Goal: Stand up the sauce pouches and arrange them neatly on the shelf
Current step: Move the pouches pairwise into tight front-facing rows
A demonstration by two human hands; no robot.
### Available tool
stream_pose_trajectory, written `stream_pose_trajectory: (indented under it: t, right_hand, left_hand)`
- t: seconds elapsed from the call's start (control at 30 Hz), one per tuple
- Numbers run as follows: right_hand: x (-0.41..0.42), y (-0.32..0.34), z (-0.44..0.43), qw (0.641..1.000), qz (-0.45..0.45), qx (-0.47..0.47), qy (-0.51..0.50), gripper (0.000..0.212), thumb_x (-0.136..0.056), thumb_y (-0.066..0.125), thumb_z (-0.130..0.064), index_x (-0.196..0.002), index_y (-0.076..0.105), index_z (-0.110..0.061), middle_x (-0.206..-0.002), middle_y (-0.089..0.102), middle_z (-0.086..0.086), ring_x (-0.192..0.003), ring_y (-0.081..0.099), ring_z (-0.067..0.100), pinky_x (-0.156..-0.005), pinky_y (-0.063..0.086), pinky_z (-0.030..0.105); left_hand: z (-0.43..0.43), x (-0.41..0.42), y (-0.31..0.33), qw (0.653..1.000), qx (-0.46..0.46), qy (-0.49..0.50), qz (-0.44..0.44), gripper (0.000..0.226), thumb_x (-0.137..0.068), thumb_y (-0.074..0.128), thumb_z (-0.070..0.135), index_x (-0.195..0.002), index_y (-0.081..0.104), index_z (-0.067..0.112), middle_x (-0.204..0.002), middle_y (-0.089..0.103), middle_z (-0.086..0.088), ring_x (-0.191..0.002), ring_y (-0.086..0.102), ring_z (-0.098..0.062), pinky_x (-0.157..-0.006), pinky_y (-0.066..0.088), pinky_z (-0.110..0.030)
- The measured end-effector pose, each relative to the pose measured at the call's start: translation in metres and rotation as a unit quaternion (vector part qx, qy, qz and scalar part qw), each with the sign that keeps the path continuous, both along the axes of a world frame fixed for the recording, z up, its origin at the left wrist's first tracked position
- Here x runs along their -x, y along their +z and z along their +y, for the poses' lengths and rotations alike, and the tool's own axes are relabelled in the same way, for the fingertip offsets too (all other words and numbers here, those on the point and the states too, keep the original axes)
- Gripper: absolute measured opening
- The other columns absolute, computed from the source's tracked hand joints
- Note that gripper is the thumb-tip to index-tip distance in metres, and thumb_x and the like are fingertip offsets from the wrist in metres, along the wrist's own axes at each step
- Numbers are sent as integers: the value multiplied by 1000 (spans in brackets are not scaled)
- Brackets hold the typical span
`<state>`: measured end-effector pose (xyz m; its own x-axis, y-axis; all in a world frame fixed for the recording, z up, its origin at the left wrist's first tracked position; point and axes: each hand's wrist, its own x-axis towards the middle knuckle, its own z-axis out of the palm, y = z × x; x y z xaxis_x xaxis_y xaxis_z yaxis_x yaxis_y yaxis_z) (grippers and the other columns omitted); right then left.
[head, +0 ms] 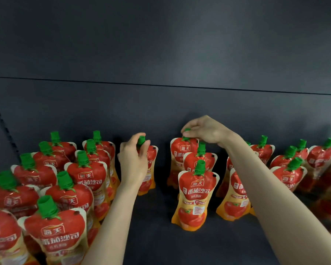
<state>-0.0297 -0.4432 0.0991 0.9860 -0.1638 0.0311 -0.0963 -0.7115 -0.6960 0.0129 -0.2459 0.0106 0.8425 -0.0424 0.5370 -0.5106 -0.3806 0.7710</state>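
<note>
1. With the left grip (134, 159) I pinched the green cap (141, 140) of one upright pouch (151, 165), standing on the shelf (157, 236) near the back panel (161, 104).
2. The right grip (204, 131) pinched the top of the rearmost pouch (180, 150) in the middle column; two front pouches (197, 194) stood before it.
3. Upright pouches crowded the left group (54, 226); a looser right group (289, 175) stood further along the shelf.

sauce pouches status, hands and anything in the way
Left hand grips lone pouch at its cap. Right hand pinches cap of rear pouch. Both upright, bare shelf between.
</note>
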Motion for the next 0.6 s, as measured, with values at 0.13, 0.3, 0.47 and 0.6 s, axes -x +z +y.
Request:
stream_pose_trajectory:
  t: [0.13, 0.3, 0.47, 0.6]
  right_hand:
    - [-10, -1, 16, 999, 28, 11, 33, 12, -88, 65, -17, -99, 70, -16, -96, 73, 8, -94, 68, 21, -92, 52, 33]
    - [-17, 0, 25, 997, 54, 29, 53, 14, -87, 65, -21, -100, 70, -18, -99, 73, 5, -97, 67, 18, -94, 52, 36]
    - [-13, 0, 29, 993, 71, 55, 74, 19, -92, 59, -24, -108, 67, -18, -104, 71, 2, -98, 66, 14, -93, 49, 29]
    - [-11, -1, 30, 992, 62, 71, 83, 18, -93, 58, -25, -106, 67, -18, -100, 70, -2, -94, 65, 11, -90, 49, 26]
  left_hand:
    - [3, -15, -4, 1000, 5, -21, 22, 28, -93, 53, 28, -119, 59, 20, -101, 65, -6, -107, 55, -25, -90, 46, -46]
    - [3, -15, -8, 1000, 19, -7, 6, 32, -92, 56, 27, -120, 59, 13, -109, 61, -9, -105, 56, -26, -89, 47, -39]
    - [2, -13, -11, 999, 34, -5, 23, 30, -93, 54, 29, -112, 62, 8, -106, 50, -5, -102, 55, -24, -87, 42, -27]
    - [3, -18, -11, 999, 30, -16, 18, 28, -93, 52, 30, -111, 62, 10, -101, 48, 0, -101, 54, -24, -87, 44, -30]
